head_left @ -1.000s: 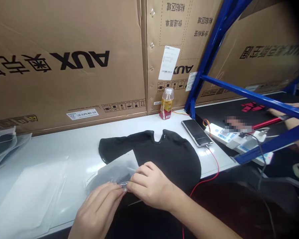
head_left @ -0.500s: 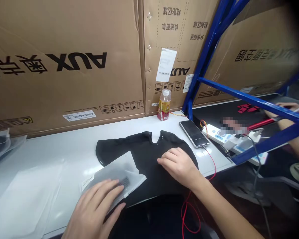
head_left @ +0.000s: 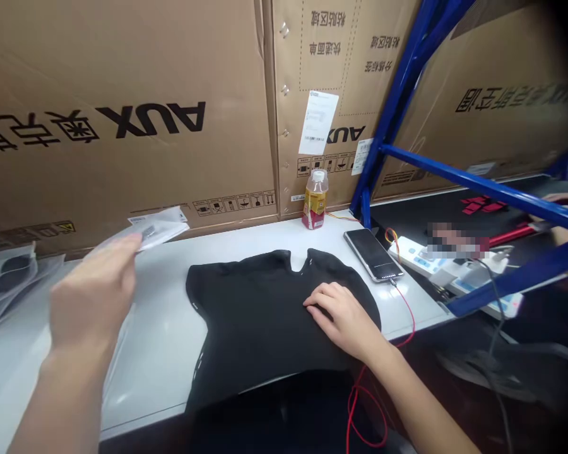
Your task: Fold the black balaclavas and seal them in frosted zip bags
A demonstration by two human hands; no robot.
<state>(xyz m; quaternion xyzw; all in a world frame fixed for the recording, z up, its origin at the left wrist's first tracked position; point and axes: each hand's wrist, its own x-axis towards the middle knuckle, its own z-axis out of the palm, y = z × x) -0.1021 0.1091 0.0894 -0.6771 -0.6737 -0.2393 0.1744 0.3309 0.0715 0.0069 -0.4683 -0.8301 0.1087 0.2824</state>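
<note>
A frosted plastic bag (head_left: 163, 228) with something dark inside is gripped by my left hand (head_left: 94, 287), raised over the left part of the white table (head_left: 163, 353). My right hand (head_left: 339, 315) rests on a black fabric piece (head_left: 255, 315), fingers slightly bent and apart, holding nothing. The fabric lies spread over the table's front edge, with a notch at its far side. More clear plastic bags lie on the table below my left hand, partly hidden by my forearm.
Filled bags (head_left: 12, 277) lie at the far left. Cardboard boxes (head_left: 180, 170) stand behind the table. A bottle (head_left: 315, 200), a phone (head_left: 373, 254) with a red cable, a power strip (head_left: 411, 253) and a blue frame (head_left: 473, 183) are rightward. Another person's hand (head_left: 565, 200) shows far right.
My left hand has lifted the frosted bag off the black fabric and moved up and left with it. My right hand stays on the fabric.
</note>
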